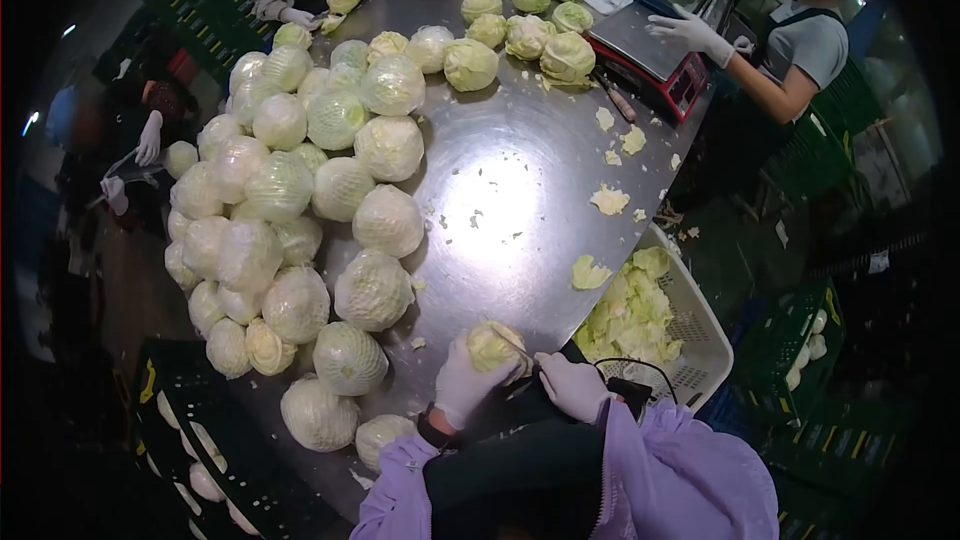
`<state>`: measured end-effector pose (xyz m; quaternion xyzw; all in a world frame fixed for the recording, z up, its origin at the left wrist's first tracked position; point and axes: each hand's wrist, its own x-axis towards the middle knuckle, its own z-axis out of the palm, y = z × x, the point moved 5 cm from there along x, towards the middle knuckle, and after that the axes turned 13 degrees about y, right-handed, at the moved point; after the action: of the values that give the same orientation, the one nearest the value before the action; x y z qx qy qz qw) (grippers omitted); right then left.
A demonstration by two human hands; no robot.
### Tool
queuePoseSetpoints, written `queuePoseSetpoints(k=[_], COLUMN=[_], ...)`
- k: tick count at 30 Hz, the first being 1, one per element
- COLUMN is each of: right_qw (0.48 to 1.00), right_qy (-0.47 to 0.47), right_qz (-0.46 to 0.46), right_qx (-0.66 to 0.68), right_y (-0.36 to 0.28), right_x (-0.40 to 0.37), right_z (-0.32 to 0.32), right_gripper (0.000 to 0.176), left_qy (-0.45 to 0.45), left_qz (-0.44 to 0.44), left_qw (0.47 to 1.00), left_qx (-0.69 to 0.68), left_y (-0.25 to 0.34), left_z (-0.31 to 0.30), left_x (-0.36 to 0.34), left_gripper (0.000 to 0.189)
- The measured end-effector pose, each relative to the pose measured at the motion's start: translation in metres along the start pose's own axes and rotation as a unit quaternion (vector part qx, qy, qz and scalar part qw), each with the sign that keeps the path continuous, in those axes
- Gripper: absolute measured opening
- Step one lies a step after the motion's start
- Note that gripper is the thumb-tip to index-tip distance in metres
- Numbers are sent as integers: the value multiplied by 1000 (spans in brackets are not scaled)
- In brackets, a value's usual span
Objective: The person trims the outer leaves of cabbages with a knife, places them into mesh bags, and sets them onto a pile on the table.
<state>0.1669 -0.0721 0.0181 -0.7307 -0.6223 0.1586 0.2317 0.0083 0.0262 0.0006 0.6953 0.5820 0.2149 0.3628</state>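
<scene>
At the near edge of the metal table, my left hand (462,387), in a white glove, is wrapped round the left side of a pale cabbage (492,345). My right hand (573,387), gloved too, is closed on the handle of a knife (520,349). The blade lies against the cabbage's right side. Most of the knife handle is hidden in my fingers. Just left of my left hand sit a wrapped cabbage (350,358) and another wrapped cabbage (384,439).
Wrapped cabbages (275,185) are piled on the table's left. A white basket (712,340) of trimmed leaves stands at right. Farther off are a red scale (690,83), a loose knife (617,100) and unwrapped cabbages (527,37). Co-workers stand at the far left, the back and the right.
</scene>
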Motion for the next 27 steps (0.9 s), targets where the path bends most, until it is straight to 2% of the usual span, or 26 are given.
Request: queuePoseSetpoints(k=[1, 3, 6, 7, 8, 10, 11, 12, 14, 15, 16, 18, 19, 22, 26, 27], right_qw=[999, 998, 996, 996, 997, 997, 1000, 999, 980, 933, 932, 976, 976, 981, 985, 988], right_qy=[-29, -53, -83, -87, -82, -74, -8, -5, -1, -110, -114, 46, -7, 36, 23, 2], right_qz=[1, 2, 8, 12, 16, -3, -17, -26, 47, 202, 202, -17, -3, -24, -32, 1], right_qx=[-23, -28, -17, -3, -7, -2, 22, 22, 192, 276, 277, 214, 216, 190, 170, 156], right_y=[3, 9, 19, 25, 33, 48, 50, 51, 44, 27, 29, 19, 17, 26, 17, 21], right_x=[0, 1, 12, 15, 18, 27, 31, 36, 37, 43, 44, 50, 53, 62, 68, 75], right_z=[6, 11, 30, 40, 51, 80, 87, 85, 66, 40, 43, 26, 22, 26, 31, 34], right_gripper=[14, 12, 10, 11, 11, 12, 15, 15, 21, 31, 31, 40, 45, 44, 43, 43], left_qy=[-11, -25, -33, -45, -56, -49, -36, -27, 5, 2, 3, -25, -6, -11, -38, -46], left_qz=[-11, -22, 6, -17, -37, -6, 17, 18, 61, 58, 54, -46, -59, -46, -68, -66], left_qw=[1000, 999, 999, 999, 998, 999, 998, 999, 983, 967, 968, 941, 955, 954, 952, 947], left_qx=[7, 13, 43, 26, 7, 22, 38, 39, -175, -248, -246, -335, -291, -295, -295, -311], left_y=[7, 7, 1, -1, -1, 4, 4, -4, -22, -23, -22, -27, -30, -29, -21, -17], left_z=[-3, -2, 3, 2, 3, 5, 3, 4, 4, 2, 2, 8, 10, 14, 14, 13], left_x=[0, 1, 2, 3, 6, -1, -2, -1, 4, 5, 9, 16, 18, 26, 24, 24], left_gripper=[90, 93, 94, 90, 86, 87, 88, 88, 88, 84, 84, 81, 76, 75, 76, 77])
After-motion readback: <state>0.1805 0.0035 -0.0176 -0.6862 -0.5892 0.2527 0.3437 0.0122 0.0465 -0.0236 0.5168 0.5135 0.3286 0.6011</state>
